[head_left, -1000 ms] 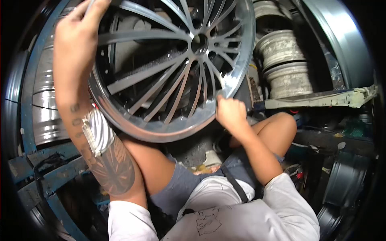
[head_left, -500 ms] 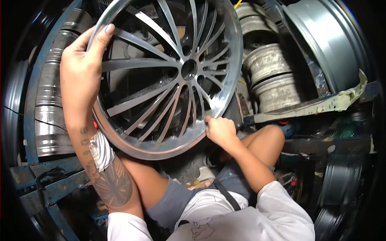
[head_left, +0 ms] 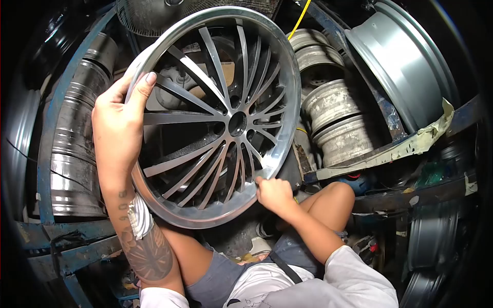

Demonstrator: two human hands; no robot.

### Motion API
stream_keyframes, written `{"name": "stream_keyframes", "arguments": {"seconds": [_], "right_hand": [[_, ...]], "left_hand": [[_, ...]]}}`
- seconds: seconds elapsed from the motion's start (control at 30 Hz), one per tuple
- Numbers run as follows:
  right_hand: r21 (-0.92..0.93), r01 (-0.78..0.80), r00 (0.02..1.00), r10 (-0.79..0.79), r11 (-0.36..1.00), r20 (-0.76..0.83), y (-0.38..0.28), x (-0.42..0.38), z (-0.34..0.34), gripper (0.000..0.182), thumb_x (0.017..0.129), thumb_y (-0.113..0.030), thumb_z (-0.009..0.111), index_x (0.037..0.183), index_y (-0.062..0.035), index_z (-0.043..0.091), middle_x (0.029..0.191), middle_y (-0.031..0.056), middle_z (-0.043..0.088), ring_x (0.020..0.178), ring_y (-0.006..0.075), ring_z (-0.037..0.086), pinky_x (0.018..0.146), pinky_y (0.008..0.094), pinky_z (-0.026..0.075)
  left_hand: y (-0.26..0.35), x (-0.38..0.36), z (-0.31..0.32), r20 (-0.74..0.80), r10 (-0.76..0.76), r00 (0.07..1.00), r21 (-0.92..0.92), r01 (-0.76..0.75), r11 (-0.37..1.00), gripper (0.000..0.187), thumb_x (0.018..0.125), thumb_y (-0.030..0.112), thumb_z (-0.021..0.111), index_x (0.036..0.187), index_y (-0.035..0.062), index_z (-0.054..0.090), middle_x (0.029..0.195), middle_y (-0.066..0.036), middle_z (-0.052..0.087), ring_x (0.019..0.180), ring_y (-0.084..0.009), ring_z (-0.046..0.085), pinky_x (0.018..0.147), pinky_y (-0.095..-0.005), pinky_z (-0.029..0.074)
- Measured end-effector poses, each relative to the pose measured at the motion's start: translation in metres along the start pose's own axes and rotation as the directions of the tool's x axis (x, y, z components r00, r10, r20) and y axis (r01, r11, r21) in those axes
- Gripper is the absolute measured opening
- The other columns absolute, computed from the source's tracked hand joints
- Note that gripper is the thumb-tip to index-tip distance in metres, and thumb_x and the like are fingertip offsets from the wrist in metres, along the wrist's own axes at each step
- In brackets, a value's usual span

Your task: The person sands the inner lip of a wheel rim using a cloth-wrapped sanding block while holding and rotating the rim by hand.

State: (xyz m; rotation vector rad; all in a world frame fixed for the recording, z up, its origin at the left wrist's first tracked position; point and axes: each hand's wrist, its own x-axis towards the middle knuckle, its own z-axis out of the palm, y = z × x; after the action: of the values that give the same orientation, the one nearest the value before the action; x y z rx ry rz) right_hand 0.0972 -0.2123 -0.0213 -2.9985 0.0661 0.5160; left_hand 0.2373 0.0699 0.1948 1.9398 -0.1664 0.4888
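On the far left, a stack of shiny rims (head_left: 77,177) stands behind a blue metal frame (head_left: 47,149). Next comes the left hand (head_left: 120,118), clasping the edge of a spoked wheel (head_left: 227,116), its thumb laid over the front lip. A silvery patch (head_left: 139,218) is on the forearm, and a fan cage (head_left: 141,19) shows above. The wheel leans face-up before the person, its lower edge over the thighs (whether it touches them, I cannot tell). At its lower right lip is the right hand (head_left: 276,196), fingers curled against the metal; whether it pinches anything is unclear. Farther right, dull, blotchy rims (head_left: 339,108) are stacked near a yellow cord (head_left: 300,19), then a broad silver rim (head_left: 408,66).
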Motion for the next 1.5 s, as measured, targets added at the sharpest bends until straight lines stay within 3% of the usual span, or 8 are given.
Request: {"name": "stream_keyframes", "arguments": {"seconds": [0.13,0.23,0.33,0.47,0.77,0.83,1.23,1.5], "right_hand": [[0.047,0.05,0.983,-0.041,0.998,-0.179,0.022,0.013,-0.004,0.02,0.085,-0.02,0.061,0.1,-0.0125,0.071,0.08,0.0211,0.074,0.072,0.0387,0.074,0.064,0.0532,0.058],[-0.066,0.046,0.999,-0.044,0.997,0.026,-0.001,-0.005,-0.003,0.026,0.087,-0.03,0.066,0.105,-0.0126,0.075,0.084,0.0209,0.075,0.08,0.0391,0.075,0.073,0.0504,0.06],[0.119,-0.024,0.999,0.027,0.993,-0.027,0.034,0.026,-0.015,0.032,0.087,-0.028,0.065,0.115,-0.0165,0.074,0.083,0.0227,0.074,0.083,0.0404,0.074,0.076,0.053,0.059],[-0.009,0.011,0.998,-0.011,1.0,0.062,0.001,-0.001,-0.013,0.028,0.085,-0.025,0.063,0.108,-0.0138,0.075,0.088,0.0189,0.076,0.087,0.039,0.075,0.077,0.0506,0.06],[0.116,-0.013,0.998,0.021,0.993,-0.067,0.036,0.022,-0.022,0.02,0.085,-0.026,0.065,0.1,-0.0162,0.075,0.08,0.0227,0.073,0.078,0.0371,0.075,0.071,0.052,0.06],[-0.056,-0.052,0.995,0.047,0.997,-0.083,0.015,0.011,-0.001,0.026,0.084,-0.028,0.067,0.105,-0.0161,0.074,0.082,0.0229,0.074,0.081,0.0385,0.075,0.073,0.0523,0.06],[0.121,0.002,1.0,0.0,0.993,-0.01,0.024,0.021,-0.015,0.035,0.081,-0.025,0.064,0.113,-0.0169,0.076,0.087,0.0242,0.074,0.084,0.0407,0.074,0.078,0.0524,0.06],[-0.021,0.011,0.999,-0.011,1.0,-0.039,0.008,0.011,0.004,0.023,0.083,-0.023,0.062,0.096,-0.012,0.077,0.093,0.0187,0.076,0.083,0.0358,0.076,0.076,0.0505,0.06]], "left_hand": [[-0.001,-0.001,0.002,-0.004,0.019,1.0,-0.069,-0.02,0.997,0.037,0.097,0.024,0.073,0.124,-0.0018,0.072,0.096,-0.004,0.075,0.088,-0.0071,0.062,0.084,-0.0231,0.048],[0.0,-0.001,0.003,-0.027,0.003,1.0,-0.051,-0.004,0.999,0.038,0.097,0.025,0.073,0.123,-0.0025,0.072,0.095,-0.004,0.075,0.088,-0.0068,0.062,0.084,-0.0228,0.048],[-0.006,0.0,0.0,0.005,-0.011,1.0,-0.077,0.012,0.997,0.039,0.096,0.027,0.075,0.122,-0.0017,0.073,0.093,-0.003,0.074,0.085,-0.0066,0.061,0.081,-0.0214,0.047],[-0.007,0.001,0.002,-0.038,-0.035,0.999,-0.085,0.032,0.996,0.041,0.095,0.031,0.076,0.121,-0.0004,0.074,0.092,-0.003,0.074,0.084,-0.007,0.061,0.082,-0.0218,0.046],[-0.012,0.004,0.002,-0.053,-0.035,0.998,-0.175,0.026,0.984,0.041,0.093,0.031,0.079,0.118,-0.0013,0.075,0.084,0.002,0.066,0.078,-0.0055,0.054,0.071,-0.0198,0.041],[-0.012,0.004,0.001,-0.064,-0.021,0.998,-0.103,0.015,0.995,0.041,0.093,0.031,0.079,0.117,-0.001,0.076,0.085,0.001,0.067,0.078,-0.006,0.055,0.072,-0.0201,0.042],[-0.012,-0.001,0.001,-0.063,0.026,0.998,-0.085,-0.031,0.996,0.038,0.092,0.029,0.08,0.116,-0.0001,0.077,0.093,-0.002,0.071,0.084,-0.007,0.059,0.08,-0.023,0.046],[0.003,-0.002,0.003,-0.039,-0.028,0.999,-0.024,0.027,0.999,0.041,0.096,0.024,0.077,0.124,-0.0052,0.071,0.104,-0.008,0.076,0.096,-0.0099,0.066,0.09,-0.0231,0.049]]}}
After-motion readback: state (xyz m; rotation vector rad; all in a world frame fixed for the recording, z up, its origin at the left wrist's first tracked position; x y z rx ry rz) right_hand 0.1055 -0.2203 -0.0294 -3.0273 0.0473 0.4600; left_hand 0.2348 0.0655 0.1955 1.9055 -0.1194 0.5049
